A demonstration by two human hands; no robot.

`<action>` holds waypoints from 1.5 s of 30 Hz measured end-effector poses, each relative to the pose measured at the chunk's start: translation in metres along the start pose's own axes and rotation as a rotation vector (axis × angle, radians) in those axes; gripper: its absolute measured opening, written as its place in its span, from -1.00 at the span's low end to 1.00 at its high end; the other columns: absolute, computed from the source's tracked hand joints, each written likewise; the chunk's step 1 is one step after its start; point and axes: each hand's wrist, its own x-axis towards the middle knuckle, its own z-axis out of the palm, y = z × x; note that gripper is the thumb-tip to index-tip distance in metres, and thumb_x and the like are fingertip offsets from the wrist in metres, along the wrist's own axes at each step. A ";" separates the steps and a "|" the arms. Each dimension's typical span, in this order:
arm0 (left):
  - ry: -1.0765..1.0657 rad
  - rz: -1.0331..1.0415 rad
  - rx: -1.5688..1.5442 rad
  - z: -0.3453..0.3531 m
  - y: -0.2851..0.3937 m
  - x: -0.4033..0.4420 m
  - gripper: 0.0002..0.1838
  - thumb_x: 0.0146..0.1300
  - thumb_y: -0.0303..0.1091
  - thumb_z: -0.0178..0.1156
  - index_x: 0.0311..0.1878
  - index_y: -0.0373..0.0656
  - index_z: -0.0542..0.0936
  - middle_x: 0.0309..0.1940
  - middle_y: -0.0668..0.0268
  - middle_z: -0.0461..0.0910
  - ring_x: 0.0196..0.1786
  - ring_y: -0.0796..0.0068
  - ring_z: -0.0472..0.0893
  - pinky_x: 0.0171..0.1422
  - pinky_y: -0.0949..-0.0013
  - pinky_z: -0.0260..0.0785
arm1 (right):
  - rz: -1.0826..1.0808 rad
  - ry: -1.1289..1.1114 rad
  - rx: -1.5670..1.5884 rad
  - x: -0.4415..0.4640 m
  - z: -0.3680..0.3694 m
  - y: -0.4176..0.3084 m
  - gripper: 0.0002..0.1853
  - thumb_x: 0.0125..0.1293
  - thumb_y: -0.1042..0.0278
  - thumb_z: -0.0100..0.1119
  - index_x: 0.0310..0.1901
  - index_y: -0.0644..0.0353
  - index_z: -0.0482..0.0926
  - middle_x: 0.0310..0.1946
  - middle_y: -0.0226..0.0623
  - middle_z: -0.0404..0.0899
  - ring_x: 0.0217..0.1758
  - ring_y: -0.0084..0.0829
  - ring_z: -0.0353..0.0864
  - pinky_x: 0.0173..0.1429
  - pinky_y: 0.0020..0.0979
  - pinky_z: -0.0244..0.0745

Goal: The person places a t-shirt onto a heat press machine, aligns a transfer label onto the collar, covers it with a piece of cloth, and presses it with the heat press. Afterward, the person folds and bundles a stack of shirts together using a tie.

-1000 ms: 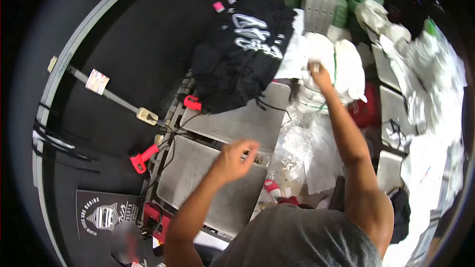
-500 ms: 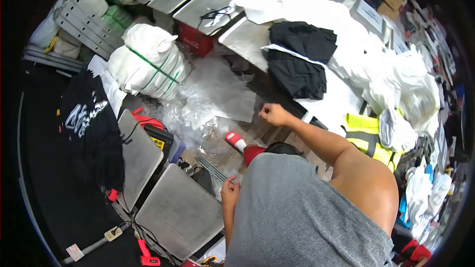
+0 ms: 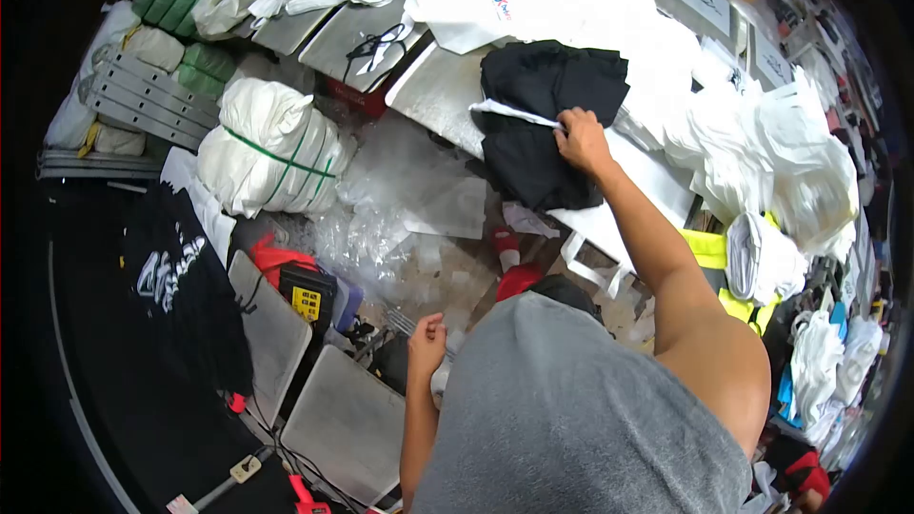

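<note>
Folded black cloth [image 3: 538, 157] lies in a stack on a grey board, with a strip of white material [image 3: 514, 112] across it. My right hand [image 3: 581, 136] is on the stack's right side, its curled fingers at the end of the white strip; whether they grip the strip or the cloth is too small to tell. My left hand [image 3: 427, 341] hangs low beside my body, its fingers curled, near a grey board [image 3: 347, 424]. What is inside its fingers, if anything, cannot be made out.
A white bundle with green straps [image 3: 271, 148] stands at left, near clear plastic [image 3: 367, 238] on the floor. Black printed shirts [image 3: 186, 290] lie at far left. A red heat gun [image 3: 305, 495] is at the bottom. White bags [image 3: 800, 162] and a yellow vest [image 3: 705, 247] are at right.
The view has turned right, away from the printed shirts. My right hand has moved from the white bundle to the black cloth. My left hand has come down beside my body.
</note>
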 end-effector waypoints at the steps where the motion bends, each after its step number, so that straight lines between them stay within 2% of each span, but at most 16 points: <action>1: -0.035 0.021 0.009 0.003 0.015 0.014 -0.73 0.39 -0.39 0.22 0.11 -0.23 0.63 -0.30 0.23 0.73 -0.23 0.48 0.71 -0.12 0.38 0.55 | 0.007 0.000 0.003 0.011 -0.002 0.005 -0.74 0.27 0.28 0.32 -0.07 0.20 0.65 -0.11 -0.06 0.64 0.00 0.07 0.61 0.08 -0.02 0.54; 5: -0.159 0.052 0.092 0.013 0.071 0.074 -0.71 0.41 -0.37 0.21 0.13 -0.23 0.63 -0.28 0.22 0.73 -0.22 0.45 0.71 -0.08 0.35 0.56 | 0.363 0.157 0.466 0.035 -0.025 0.045 -0.71 0.40 0.17 0.23 -0.14 0.28 0.63 -0.34 0.07 0.68 -0.28 -0.02 0.70 -0.12 -0.17 0.54; 8: -0.210 0.037 0.093 0.021 0.100 0.114 -0.72 0.42 -0.36 0.20 0.13 -0.22 0.63 -0.29 0.22 0.74 -0.19 0.40 0.72 -0.04 0.32 0.56 | 0.548 0.188 0.582 0.029 -0.057 0.115 -0.68 0.42 0.15 0.23 -0.10 0.28 0.70 -0.47 -0.34 0.62 -0.40 -0.57 0.49 -0.26 -0.40 0.43; 12: -0.168 0.467 0.108 0.035 0.182 0.157 -0.47 0.31 -0.40 0.33 0.34 -0.23 0.49 0.15 0.08 0.61 -0.22 0.42 0.73 -0.09 0.34 0.57 | 0.264 -0.200 0.559 0.017 -0.123 0.063 -0.73 0.43 0.23 0.24 -0.09 0.31 0.69 -0.47 -0.34 0.62 -0.38 -0.57 0.49 -0.21 -0.41 0.46; 15: -0.406 0.512 -0.012 0.048 0.324 0.165 -0.16 0.22 -0.37 0.44 0.53 -0.17 0.25 0.42 0.05 0.36 -0.29 0.45 0.72 -0.13 0.39 0.57 | -0.168 -0.428 0.815 0.025 -0.141 -0.033 -0.84 0.29 0.45 0.31 -0.13 0.28 0.71 -0.25 -0.12 0.68 -0.16 -0.21 0.70 -0.08 -0.29 0.57; 17: -0.365 0.862 0.015 0.067 0.369 0.184 -0.40 0.28 -0.42 0.35 0.38 -0.19 0.44 0.22 0.08 0.55 -0.37 0.51 0.66 -0.23 0.41 0.53 | -0.297 -0.319 1.050 0.033 -0.156 -0.071 -0.82 0.28 0.49 0.30 -0.11 0.33 0.68 -0.18 -0.16 0.69 -0.06 -0.24 0.70 0.06 -0.31 0.57; 19: -0.812 0.453 -0.209 0.065 0.376 0.218 -0.63 0.34 -0.48 0.20 0.21 -0.20 0.55 -0.08 0.20 0.68 -0.30 0.56 0.64 -0.20 0.39 0.52 | -0.315 -0.072 1.119 0.044 -0.162 -0.060 -0.76 0.30 0.51 0.27 -0.01 0.33 0.65 -0.09 -0.20 0.68 0.02 -0.30 0.67 0.12 -0.31 0.56; 20: -0.737 0.384 -0.153 0.056 0.390 0.230 -0.75 0.35 -0.52 0.08 0.04 -0.22 0.62 -0.31 0.33 0.68 -0.29 0.58 0.62 -0.17 0.35 0.52 | -0.089 -0.040 1.247 0.041 -0.165 -0.050 -0.71 0.35 0.51 0.22 0.08 0.32 0.61 -0.01 -0.23 0.67 0.07 -0.37 0.63 0.13 -0.33 0.56; 23: -0.326 0.752 0.477 -0.002 0.423 0.322 -0.77 0.26 -0.52 0.16 -0.03 -0.22 0.66 -0.30 0.13 0.69 -0.24 0.24 0.66 -0.09 0.21 0.53 | 0.317 0.223 0.965 0.025 -0.130 0.016 -0.71 0.39 0.45 0.23 0.12 0.28 0.59 -0.06 -0.28 0.69 -0.06 -0.50 0.67 0.09 -0.43 0.57; 24: -0.218 0.687 0.388 -0.029 0.425 0.375 -0.71 0.23 -0.51 0.21 0.03 -0.21 0.65 -0.20 0.09 0.71 -0.14 0.19 0.68 0.01 0.19 0.52 | 0.439 0.247 0.810 0.013 -0.116 0.030 -0.72 0.39 0.43 0.24 0.09 0.30 0.60 -0.09 -0.24 0.71 -0.06 -0.48 0.69 0.05 -0.41 0.57; 26: 0.307 1.213 0.686 -0.099 0.418 0.478 -0.36 0.23 -0.49 0.21 0.43 -0.18 0.43 0.30 -0.04 0.53 0.27 0.03 0.58 0.27 0.18 0.45 | 0.545 0.186 0.672 -0.016 -0.080 0.044 -0.72 0.36 0.43 0.24 0.07 0.29 0.62 -0.07 -0.17 0.72 -0.04 -0.34 0.71 0.10 -0.34 0.59; 29: 0.155 0.866 0.548 -0.136 0.425 0.497 -0.33 0.27 -0.47 0.12 0.50 -0.17 0.37 0.33 -0.06 0.50 0.20 0.07 0.63 0.14 0.20 0.52 | 0.351 0.043 0.506 -0.035 -0.034 0.028 -0.63 0.28 0.37 0.31 0.12 0.23 0.63 0.06 -0.14 0.66 0.23 -0.12 0.60 0.31 -0.16 0.50; 35: -0.024 0.806 0.403 -0.082 0.296 0.548 -0.57 0.32 -0.44 0.12 0.26 -0.17 0.59 -0.02 0.19 0.71 -0.20 0.41 0.70 -0.04 0.27 0.56 | 0.318 0.058 -0.064 -0.009 -0.001 -0.052 -0.45 0.18 0.03 0.46 0.16 0.10 0.63 0.17 -0.20 0.59 0.41 0.01 0.35 0.31 0.25 0.38; 37: -0.438 0.434 0.077 -0.032 0.254 0.525 -0.71 0.51 -0.32 0.11 0.20 -0.18 0.60 -0.10 0.29 0.73 -0.20 0.51 0.68 -0.08 0.43 0.54 | 0.515 -0.403 0.024 0.014 0.001 -0.044 -0.50 0.18 -0.07 0.44 0.03 0.10 0.69 0.02 -0.23 0.67 0.38 -0.03 0.40 0.24 0.27 0.42; 43: -0.939 -0.165 -0.357 0.049 0.231 0.454 -0.48 0.58 -0.01 0.01 0.43 -0.12 0.40 0.24 0.18 0.59 0.15 0.35 0.61 0.23 0.22 0.46 | 0.153 -0.124 0.354 0.086 -0.040 -0.109 -0.74 0.10 0.27 0.22 -0.44 0.36 0.57 -0.54 0.16 0.53 -0.41 0.15 0.60 -0.29 -0.02 0.50; 45: -0.971 -0.249 -0.455 0.050 0.235 0.460 -0.35 0.60 0.09 -0.11 0.51 -0.22 0.28 0.40 0.05 0.44 0.30 0.21 0.53 0.35 0.17 0.40 | 0.278 -0.035 0.519 0.098 -0.061 -0.146 -0.80 0.10 0.38 0.21 -0.49 0.37 0.49 -0.67 0.01 0.41 -0.64 -0.24 0.38 -0.44 -0.24 0.35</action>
